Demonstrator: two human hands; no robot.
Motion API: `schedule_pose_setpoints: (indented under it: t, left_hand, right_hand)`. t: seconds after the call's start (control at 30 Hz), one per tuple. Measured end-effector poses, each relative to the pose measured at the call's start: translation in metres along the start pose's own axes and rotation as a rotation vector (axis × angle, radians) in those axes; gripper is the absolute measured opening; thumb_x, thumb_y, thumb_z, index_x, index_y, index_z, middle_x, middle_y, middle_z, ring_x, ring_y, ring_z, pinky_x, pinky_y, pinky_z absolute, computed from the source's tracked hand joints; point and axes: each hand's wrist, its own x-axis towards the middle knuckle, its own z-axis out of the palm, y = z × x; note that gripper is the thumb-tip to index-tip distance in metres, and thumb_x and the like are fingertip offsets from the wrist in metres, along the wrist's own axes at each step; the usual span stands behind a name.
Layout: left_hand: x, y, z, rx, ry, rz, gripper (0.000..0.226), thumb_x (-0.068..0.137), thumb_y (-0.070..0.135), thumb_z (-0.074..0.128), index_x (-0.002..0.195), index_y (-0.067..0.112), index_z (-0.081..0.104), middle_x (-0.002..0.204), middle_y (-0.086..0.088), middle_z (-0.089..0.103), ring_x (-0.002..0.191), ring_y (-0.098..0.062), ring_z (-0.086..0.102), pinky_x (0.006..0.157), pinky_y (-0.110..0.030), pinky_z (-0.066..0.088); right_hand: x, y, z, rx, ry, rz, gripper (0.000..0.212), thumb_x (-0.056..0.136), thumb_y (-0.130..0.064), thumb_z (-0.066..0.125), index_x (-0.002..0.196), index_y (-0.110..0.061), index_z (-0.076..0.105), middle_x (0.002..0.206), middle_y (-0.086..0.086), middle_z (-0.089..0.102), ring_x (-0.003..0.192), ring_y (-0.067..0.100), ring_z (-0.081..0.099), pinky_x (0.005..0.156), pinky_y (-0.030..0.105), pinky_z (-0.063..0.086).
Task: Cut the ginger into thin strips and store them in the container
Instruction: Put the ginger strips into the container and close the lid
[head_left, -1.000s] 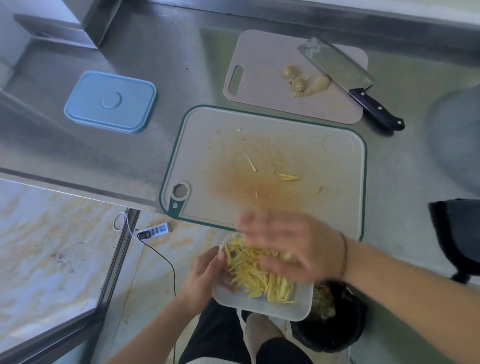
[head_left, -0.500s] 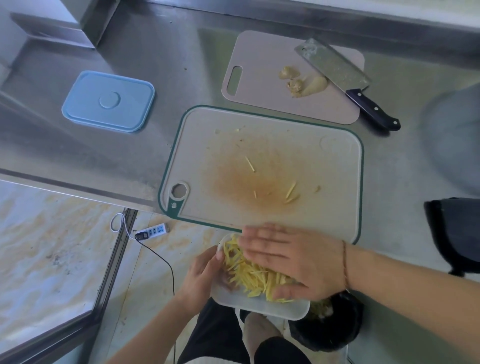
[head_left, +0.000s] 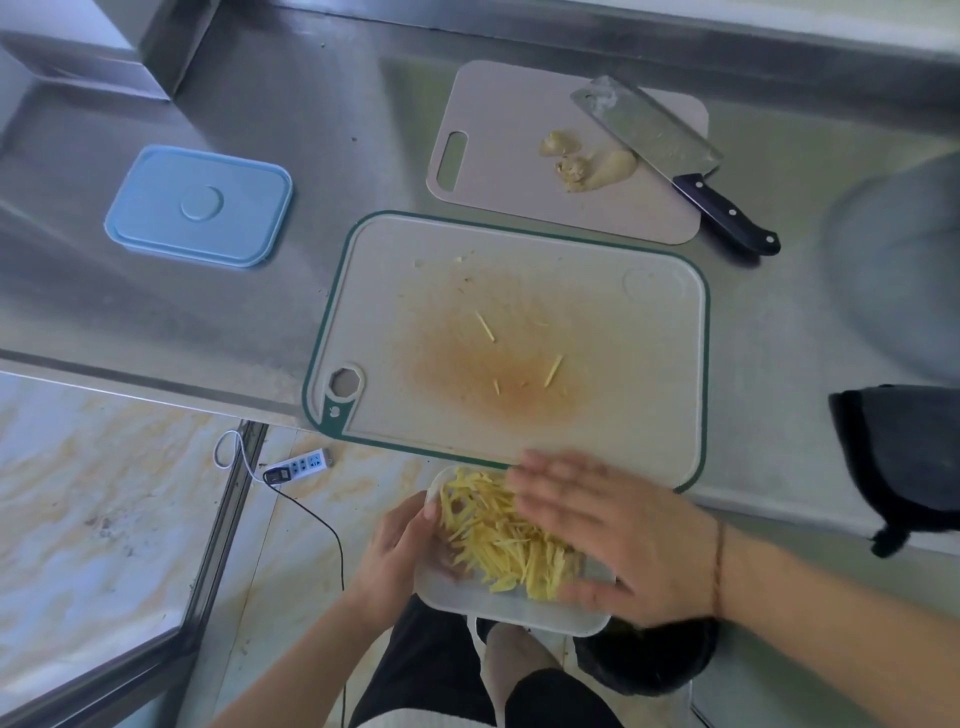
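Right hand (head_left: 618, 535), flat and released, has swept more ginger strips (head_left: 498, 535) off the cutting board (head_left: 597, 431) into the container (head_left: 498, 610) the left hand (head_left: 405, 551) grips; few strays remain.

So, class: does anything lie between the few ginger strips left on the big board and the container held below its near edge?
Nothing visible does. The stray strips lie on bare board; only the right hand hovers over the container.

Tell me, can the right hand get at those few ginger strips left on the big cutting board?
Probably yes. The right hand is open over the container, at the green-rimmed board's near edge. Nothing lies between it and the stray strips.
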Motion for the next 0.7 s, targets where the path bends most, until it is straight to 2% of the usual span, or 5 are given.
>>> schedule_pose_setpoints:
  t: [0.17, 0.33, 0.43, 0.57, 0.7]
  left_hand:
    - [0.0, 0.001, -0.001, 0.022, 0.009, 0.004, 0.059, 0.077, 0.076, 0.059, 0.086, 0.02, 0.073, 0.084, -0.002, 0.073, 0.081, -0.01, 0.069, 0.073, -0.019, 0.052]
    - [-0.004, 0.008, 0.0, 0.017, 0.008, -0.006, 0.063, 0.078, 0.062, 0.051, 0.095, 0.005, 0.069, 0.086, 0.003, 0.076, 0.083, -0.005, 0.071, 0.073, -0.014, 0.051]
    - [-0.005, 0.015, 0.005, -0.011, 0.003, -0.024, 0.04, 0.093, 0.051, 0.052, 0.082, 0.015, 0.064, 0.068, 0.019, 0.071, 0.07, 0.007, 0.066, 0.066, -0.007, 0.047]
    - [-0.006, 0.015, 0.001, 0.002, 0.035, -0.019, 0.048, 0.082, 0.059, 0.051, 0.086, 0.016, 0.071, 0.082, 0.003, 0.073, 0.08, -0.007, 0.069, 0.073, -0.017, 0.051]
    - [-0.006, 0.021, 0.002, -0.017, 0.019, 0.001, 0.032, 0.082, 0.052, 0.053, 0.076, 0.024, 0.068, 0.071, 0.014, 0.07, 0.07, 0.003, 0.065, 0.067, -0.009, 0.047]
  right_hand:
    - [0.016, 0.009, -0.005, 0.243, 0.314, -0.18, 0.046, 0.095, -0.031, 0.057, 0.131, -0.003, 0.058, 0.146, 0.012, 0.047, 0.142, 0.023, 0.035, 0.11, 0.045, 0.039]
    - [0.045, 0.058, -0.033, -0.03, 0.11, 0.287, 0.082, 0.096, -0.067, 0.012, 0.152, -0.008, 0.014, 0.161, 0.011, 0.009, 0.15, 0.025, 0.0, 0.12, 0.049, 0.018]
    - [0.032, 0.035, -0.017, -0.082, -0.029, 0.093, 0.084, 0.094, -0.068, 0.013, 0.154, -0.009, 0.008, 0.162, 0.01, 0.001, 0.15, 0.022, -0.007, 0.12, 0.044, 0.01]
    - [0.018, 0.006, 0.002, 0.066, 0.07, -0.329, 0.058, 0.098, -0.041, 0.045, 0.144, -0.006, 0.042, 0.156, 0.01, 0.031, 0.148, 0.022, 0.021, 0.116, 0.045, 0.029]
    - [0.05, 0.036, -0.028, 0.126, 0.278, -0.136, 0.056, 0.096, -0.04, 0.049, 0.139, -0.003, 0.049, 0.151, 0.013, 0.039, 0.146, 0.023, 0.027, 0.117, 0.044, 0.03]
